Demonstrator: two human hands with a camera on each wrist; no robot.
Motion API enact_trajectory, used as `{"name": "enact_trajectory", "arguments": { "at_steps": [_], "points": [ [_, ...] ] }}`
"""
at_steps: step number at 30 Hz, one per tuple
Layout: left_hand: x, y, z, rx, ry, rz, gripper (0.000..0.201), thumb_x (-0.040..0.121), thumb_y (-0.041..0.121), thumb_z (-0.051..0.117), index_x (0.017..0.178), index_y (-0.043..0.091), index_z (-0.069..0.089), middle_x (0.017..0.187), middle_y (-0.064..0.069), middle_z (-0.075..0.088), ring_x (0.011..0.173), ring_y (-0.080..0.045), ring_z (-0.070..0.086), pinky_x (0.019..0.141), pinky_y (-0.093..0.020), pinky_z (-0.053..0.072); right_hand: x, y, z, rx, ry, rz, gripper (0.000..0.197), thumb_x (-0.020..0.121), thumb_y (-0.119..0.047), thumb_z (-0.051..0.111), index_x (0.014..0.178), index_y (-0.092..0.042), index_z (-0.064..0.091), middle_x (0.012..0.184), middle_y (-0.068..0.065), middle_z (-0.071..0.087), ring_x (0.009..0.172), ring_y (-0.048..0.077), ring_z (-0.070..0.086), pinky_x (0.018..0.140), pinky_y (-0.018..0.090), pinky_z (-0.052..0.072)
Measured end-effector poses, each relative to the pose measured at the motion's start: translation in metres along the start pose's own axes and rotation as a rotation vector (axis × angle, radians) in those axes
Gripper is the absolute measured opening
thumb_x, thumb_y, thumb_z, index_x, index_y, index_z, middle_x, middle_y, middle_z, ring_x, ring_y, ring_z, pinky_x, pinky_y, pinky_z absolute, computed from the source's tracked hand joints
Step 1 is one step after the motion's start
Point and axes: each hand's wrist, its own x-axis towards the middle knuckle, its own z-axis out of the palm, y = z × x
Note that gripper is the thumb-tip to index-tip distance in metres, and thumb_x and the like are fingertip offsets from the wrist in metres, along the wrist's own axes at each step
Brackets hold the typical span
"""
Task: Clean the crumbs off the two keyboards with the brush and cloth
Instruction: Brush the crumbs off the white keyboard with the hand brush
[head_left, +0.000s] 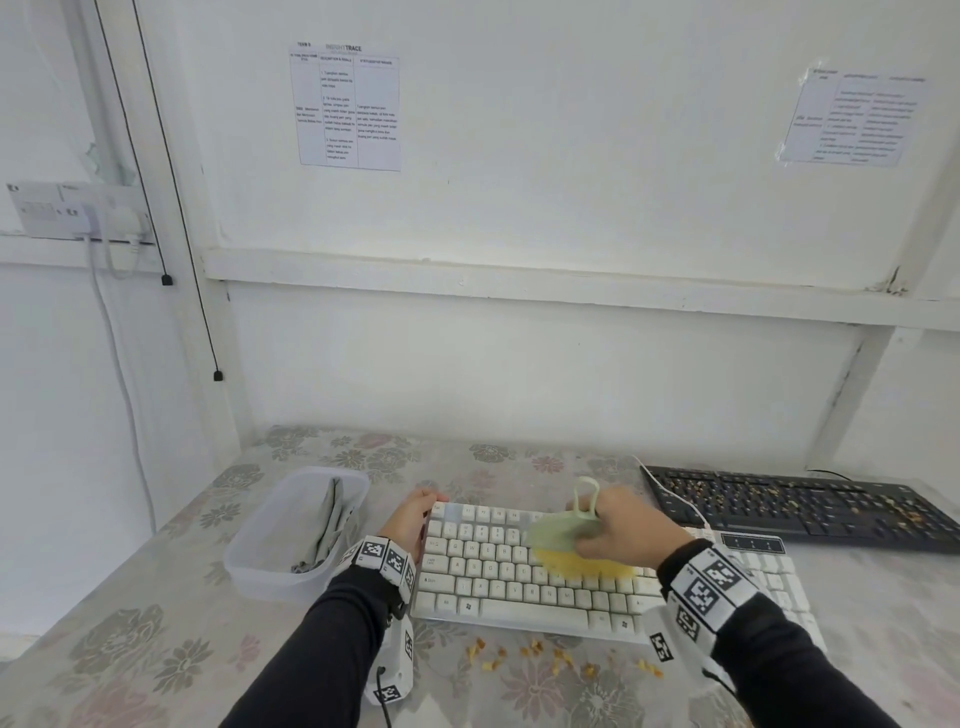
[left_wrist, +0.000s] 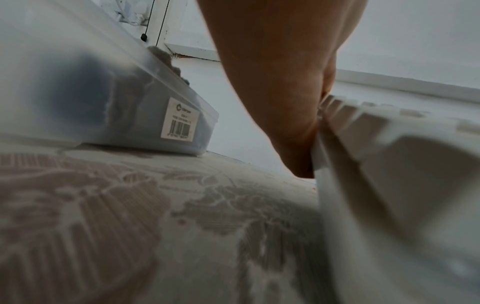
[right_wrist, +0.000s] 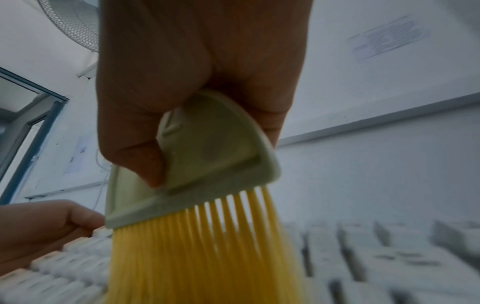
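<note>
We are gripping the pale green brush (head_left: 558, 540) in our right hand (head_left: 626, 527), fingers and thumb curled round its handle, and its yellow bristles are touching the middle keys of the white keyboard (head_left: 498, 577), which is lying on the floral tablecloth (head_left: 156, 649). Our left hand (head_left: 410, 517) is holding the keyboard's far left corner, fingers pressed together along its edge. Crumbs (head_left: 540, 657) are lying on the cloth just in front of the white keyboard, more are covering the black keyboard (head_left: 810, 509) to the far right, and the grey cloth (head_left: 330, 525) is sitting inside the clear plastic container (head_left: 260, 571) just left of our left hand.
</note>
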Motion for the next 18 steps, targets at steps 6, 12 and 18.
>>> {"name": "enact_trajectory", "arguments": {
  "at_steps": [6,12,18],
  "points": [
    [0.000,0.001,0.000,0.017,0.005,-0.006,0.027,0.101,0.013,0.031,0.078,0.010,0.047,0.072,-0.008,0.046,0.063,-0.019,0.045,0.056,-0.030,0.040,0.016,-0.045,0.010,0.046,-0.005,-0.080,0.020,0.077,-0.020,0.060,0.069,-0.002,0.058,0.052,0.002,0.045,0.038,0.008,0.035,0.041,0.015,0.025],
    [0.001,-0.001,-0.001,0.020,0.016,0.013,0.030,0.101,0.011,0.030,0.077,0.009,0.049,0.073,-0.009,0.047,0.063,-0.019,0.044,0.055,-0.031,0.038,0.029,-0.076,0.015,0.043,0.005,-0.174,0.021,0.080,-0.019,0.060,0.076,0.001,0.060,0.051,0.001,0.040,0.041,0.010,0.031,0.037,0.019,0.029],
    [-0.002,0.003,-0.002,-0.050,0.010,0.008,0.029,0.100,0.008,0.030,0.075,0.007,0.046,0.069,-0.011,0.046,0.060,-0.020,0.043,0.053,-0.029,0.036,0.037,-0.094,0.023,0.100,0.039,-0.250,0.020,0.083,-0.019,0.059,0.081,0.001,0.063,0.056,0.001,0.048,0.043,0.006,0.035,0.040,0.017,0.033]
  ]
}}
